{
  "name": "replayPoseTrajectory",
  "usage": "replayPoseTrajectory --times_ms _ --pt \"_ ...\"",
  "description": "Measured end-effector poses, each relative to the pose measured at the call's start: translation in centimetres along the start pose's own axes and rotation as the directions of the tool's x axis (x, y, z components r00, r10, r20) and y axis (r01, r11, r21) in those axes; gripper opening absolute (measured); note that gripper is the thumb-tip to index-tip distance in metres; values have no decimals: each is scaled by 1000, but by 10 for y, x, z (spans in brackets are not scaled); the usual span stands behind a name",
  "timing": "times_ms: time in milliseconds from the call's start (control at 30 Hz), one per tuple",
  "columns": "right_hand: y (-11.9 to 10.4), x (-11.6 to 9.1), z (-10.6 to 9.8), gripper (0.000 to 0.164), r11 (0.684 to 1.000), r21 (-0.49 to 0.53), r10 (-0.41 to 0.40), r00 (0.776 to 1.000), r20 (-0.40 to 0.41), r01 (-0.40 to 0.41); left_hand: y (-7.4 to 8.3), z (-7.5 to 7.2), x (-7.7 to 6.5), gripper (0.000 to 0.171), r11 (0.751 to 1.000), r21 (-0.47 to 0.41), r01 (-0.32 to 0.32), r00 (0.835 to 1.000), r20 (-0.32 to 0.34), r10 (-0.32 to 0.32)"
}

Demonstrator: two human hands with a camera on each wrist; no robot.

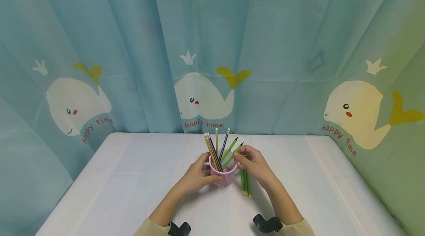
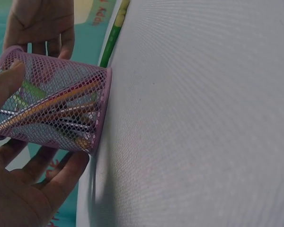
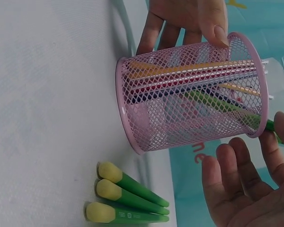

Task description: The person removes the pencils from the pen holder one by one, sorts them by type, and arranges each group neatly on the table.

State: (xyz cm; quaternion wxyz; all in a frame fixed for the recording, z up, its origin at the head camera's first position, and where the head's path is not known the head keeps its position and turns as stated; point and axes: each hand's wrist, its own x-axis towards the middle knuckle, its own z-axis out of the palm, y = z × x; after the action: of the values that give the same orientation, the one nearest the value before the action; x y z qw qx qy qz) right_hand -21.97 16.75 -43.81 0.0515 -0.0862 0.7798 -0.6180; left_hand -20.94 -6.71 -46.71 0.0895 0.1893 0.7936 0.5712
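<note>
A pink mesh pencil cup (image 1: 226, 181) stands on the table with several pencils leaning in it, some with white-tipped ends up. My left hand (image 1: 194, 177) grips the cup from its left side, thumb on the near wall and fingers around the back. At the cup's right rim, my right hand (image 1: 255, 163) pinches a green pencil (image 1: 228, 162) near its dark pointed end; the rest of that pencil lies inside the cup. Through the mesh in the right wrist view, the pencil's green barrel (image 3: 222, 107) shows slanting inward.
Three green pencils (image 3: 132, 198) with yellow ends lie side by side on the white table (image 1: 132, 191), just right of the cup and under my right hand. A blue curtain (image 1: 285, 44) with whale prints hangs behind the table.
</note>
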Motion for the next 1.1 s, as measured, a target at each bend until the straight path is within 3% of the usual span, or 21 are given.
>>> replayPoseTrajectory --times_ms 733,1100 --pt "-16 -5 -15 27 999 16 -49 996 -73 50 1 0 -1 75 1000 9 0 1000 2 0" --pt "-23 -8 -31 31 988 63 -131 986 -102 138 0 -1 0 76 1000 3 10 1000 11 -10"
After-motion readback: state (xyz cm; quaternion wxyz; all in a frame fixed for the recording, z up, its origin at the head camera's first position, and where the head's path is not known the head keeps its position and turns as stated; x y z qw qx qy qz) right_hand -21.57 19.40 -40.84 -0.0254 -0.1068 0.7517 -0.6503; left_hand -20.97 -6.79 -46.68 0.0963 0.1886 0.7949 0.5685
